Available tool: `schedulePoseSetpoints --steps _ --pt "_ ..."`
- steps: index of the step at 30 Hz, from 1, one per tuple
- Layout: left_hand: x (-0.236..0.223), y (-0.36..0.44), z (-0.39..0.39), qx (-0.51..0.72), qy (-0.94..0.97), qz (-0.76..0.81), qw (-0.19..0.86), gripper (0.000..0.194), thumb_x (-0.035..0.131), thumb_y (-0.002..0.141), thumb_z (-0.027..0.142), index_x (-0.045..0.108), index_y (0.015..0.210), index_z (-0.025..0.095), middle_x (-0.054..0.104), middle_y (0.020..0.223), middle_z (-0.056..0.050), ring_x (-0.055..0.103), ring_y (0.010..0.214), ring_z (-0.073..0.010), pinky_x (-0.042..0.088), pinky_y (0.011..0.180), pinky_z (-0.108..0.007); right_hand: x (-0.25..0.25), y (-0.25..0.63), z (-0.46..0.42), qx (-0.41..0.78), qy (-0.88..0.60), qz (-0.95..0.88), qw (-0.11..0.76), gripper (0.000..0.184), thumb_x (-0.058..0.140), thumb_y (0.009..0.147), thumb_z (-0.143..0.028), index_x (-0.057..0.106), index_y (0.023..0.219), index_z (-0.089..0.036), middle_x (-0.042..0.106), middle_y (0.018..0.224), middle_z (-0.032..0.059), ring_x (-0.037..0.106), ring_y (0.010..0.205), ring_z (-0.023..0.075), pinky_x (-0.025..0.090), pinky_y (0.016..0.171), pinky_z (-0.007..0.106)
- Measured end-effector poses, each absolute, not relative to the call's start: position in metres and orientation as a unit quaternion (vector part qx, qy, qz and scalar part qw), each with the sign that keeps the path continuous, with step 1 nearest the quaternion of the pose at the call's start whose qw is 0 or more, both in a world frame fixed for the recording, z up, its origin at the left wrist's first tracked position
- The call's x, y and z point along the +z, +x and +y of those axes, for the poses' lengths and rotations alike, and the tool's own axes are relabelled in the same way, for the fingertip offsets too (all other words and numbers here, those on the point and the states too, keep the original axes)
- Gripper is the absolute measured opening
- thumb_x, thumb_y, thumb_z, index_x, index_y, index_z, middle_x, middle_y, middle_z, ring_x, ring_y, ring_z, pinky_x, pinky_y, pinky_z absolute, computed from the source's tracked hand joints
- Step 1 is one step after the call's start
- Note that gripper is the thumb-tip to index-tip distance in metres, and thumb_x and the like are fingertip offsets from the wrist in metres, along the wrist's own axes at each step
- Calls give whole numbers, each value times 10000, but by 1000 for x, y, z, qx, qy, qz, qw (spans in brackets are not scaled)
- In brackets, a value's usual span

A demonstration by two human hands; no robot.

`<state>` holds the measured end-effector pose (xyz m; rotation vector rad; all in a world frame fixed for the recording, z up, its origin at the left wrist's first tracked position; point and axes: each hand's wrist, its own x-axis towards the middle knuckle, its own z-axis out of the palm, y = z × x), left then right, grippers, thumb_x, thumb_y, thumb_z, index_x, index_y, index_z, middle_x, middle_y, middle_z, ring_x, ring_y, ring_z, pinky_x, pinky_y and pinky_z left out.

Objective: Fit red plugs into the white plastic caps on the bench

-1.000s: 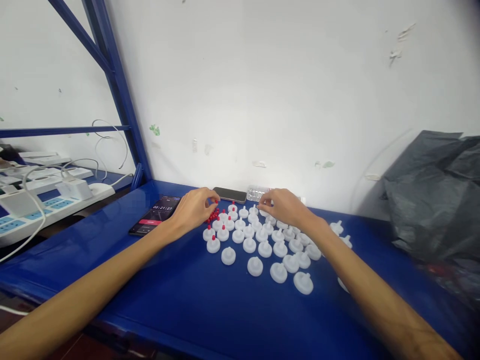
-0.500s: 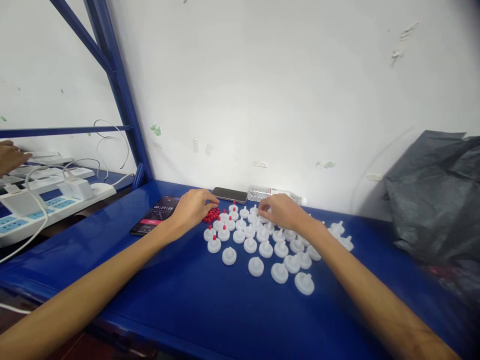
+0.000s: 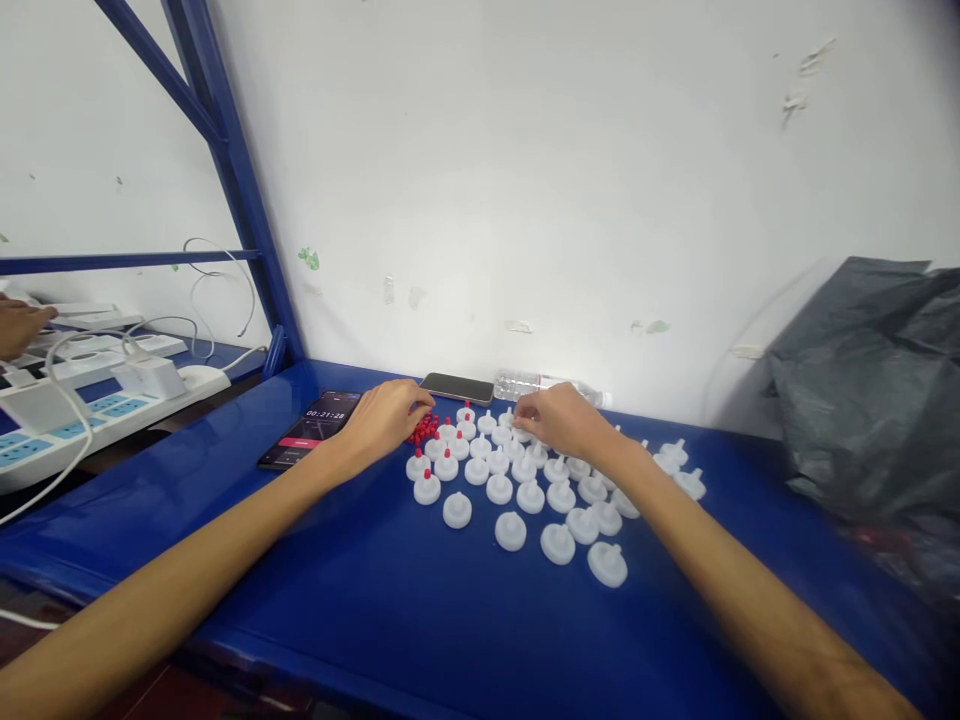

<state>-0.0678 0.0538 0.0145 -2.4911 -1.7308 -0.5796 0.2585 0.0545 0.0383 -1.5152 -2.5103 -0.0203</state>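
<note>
My left hand (image 3: 388,412) reaches over a small pile of red tips (image 3: 424,430), thumb and fingertips drawn together at its edge. Whatever they pinch is too small to make out. Farther right, my right hand (image 3: 561,416) has its fingers closed around a white spouted disc (image 3: 521,434) at the back of a group of similar discs, mostly hiding it. Many white discs (image 3: 511,532) stand spout up on the blue table. Several at the left, such as this capped disc (image 3: 427,488), carry a red tip on the spout.
Behind the discs lie a dark phone (image 3: 457,388) and a clear bottle (image 3: 551,386) on its side. A phone showing a timer (image 3: 309,430) is under my left wrist. Power strips (image 3: 112,415) and another person's hand (image 3: 22,327) are at left; a grey plastic bag (image 3: 870,390) is at right.
The whole view has shifted very slightly. My right fingers have moved a little to the left among the white discs; my left hand stays by the red tips.
</note>
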Motion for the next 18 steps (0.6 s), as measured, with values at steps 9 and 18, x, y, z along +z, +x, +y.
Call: schedulePoseSetpoints --steps 9,18 --pt "18 -62 51 -144 -809 -570 12 339 724 1188 123 1035 1248 244 998 1378 -132 926 1288 -359 686 1085 -400 38 255 55 13 -524 -846 94 182 846 1176 -150 996 1127 -241 1036 1150 85 987 1090 272 699 948 307" --pt "6 -64 56 -164 -826 -538 25 341 712 1178 137 1024 1130 268 978 1301 -108 895 1228 -317 668 995 -357 37 257 55 5 -512 -853 101 186 818 1203 -220 992 1231 -281 1034 1130 82 993 1116 326 729 1035 388"
